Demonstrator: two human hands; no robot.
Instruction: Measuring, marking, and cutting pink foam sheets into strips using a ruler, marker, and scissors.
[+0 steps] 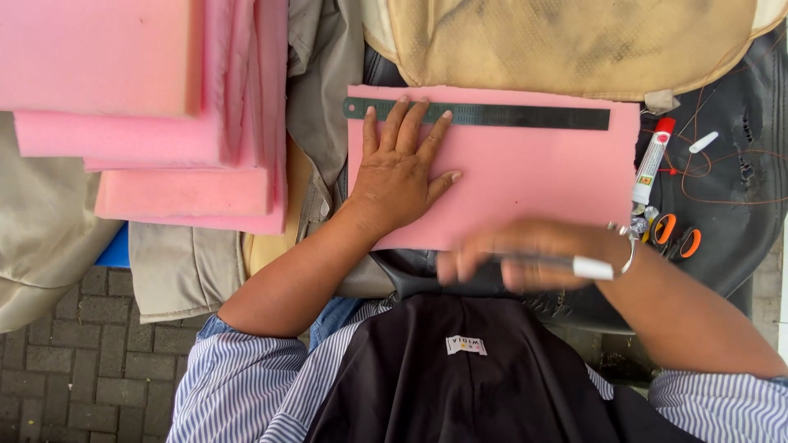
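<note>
A pink foam sheet [533,172] lies flat in front of me. Along its far edge rests a long dark metal ruler [509,115]. My left hand [400,168] lies flat on the foam's left part, fingers spread, fingertips touching the ruler. My right hand [525,254] is blurred at the foam's near edge and holds a pen-like tool with a white end [574,264]. A bracelet sits on that wrist.
A stack of pink foam sheets [148,107] sits at the left on grey fabric [320,90]. A tan seat cover [574,41] lies beyond the ruler. A glue tube [652,160], orange-handled scissors [675,235] and thin thread lie on the black seat [739,197] at the right.
</note>
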